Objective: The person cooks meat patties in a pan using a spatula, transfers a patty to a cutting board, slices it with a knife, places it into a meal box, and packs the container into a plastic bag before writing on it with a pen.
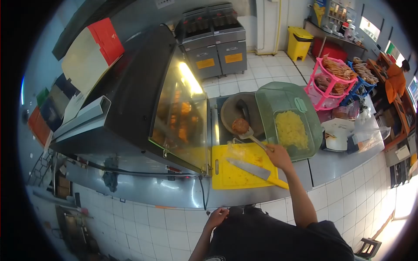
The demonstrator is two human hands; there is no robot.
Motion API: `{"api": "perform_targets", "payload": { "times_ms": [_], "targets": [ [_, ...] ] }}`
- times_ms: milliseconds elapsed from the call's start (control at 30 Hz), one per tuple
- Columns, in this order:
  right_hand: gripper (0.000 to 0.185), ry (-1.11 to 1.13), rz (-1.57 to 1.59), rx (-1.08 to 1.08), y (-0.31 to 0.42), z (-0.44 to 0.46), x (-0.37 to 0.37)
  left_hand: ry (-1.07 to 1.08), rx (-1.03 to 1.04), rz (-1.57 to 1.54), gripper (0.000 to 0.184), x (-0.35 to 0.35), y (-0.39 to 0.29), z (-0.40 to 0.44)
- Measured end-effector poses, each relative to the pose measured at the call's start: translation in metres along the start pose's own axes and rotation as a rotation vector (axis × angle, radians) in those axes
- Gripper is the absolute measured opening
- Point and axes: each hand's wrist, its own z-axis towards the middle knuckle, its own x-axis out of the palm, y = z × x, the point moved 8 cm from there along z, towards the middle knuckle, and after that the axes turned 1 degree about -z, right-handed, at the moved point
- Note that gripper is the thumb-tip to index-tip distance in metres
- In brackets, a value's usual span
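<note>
My right hand (278,156) is closed around the handle of a spatula (257,140). A round browned patty (240,126) rests on the spatula's blade, above a round brown board or pan (226,108). A black curved handle (242,108) shows beside the patty. Below the spatula lies a yellow cutting board (222,176) with crumbs and a large knife (250,168) with a yellow handle. Next to my right hand is a translucent green container (272,93) with shredded yellow food (291,129) inside. My left hand (217,216) stays low near my waist, fingers curled, with nothing visible in it.
A lit glass-fronted display cabinet (178,117) stands left of the cutting board. On the right are an open takeaway box (336,135), a plastic bag (370,138) and pink tiered baskets (324,80). Fryers (213,39) and a yellow bin (299,43) stand behind. A person in orange (395,80) is far right.
</note>
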Motion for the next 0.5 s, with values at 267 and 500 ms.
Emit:
{"api": "perform_targets", "payload": {
  "times_ms": [267,500],
  "targets": [
    [0.034,0.531,-0.354,-0.083,0.040,0.088,-0.005,-0.552,0.268,-0.095,0.034,-0.007,-0.130,0.068],
    [0.032,0.736,-0.830,-0.051,0.104,0.111,-0.044,-0.822,0.293,0.314,0.051,-0.005,-0.254,0.148]
  ]
}}
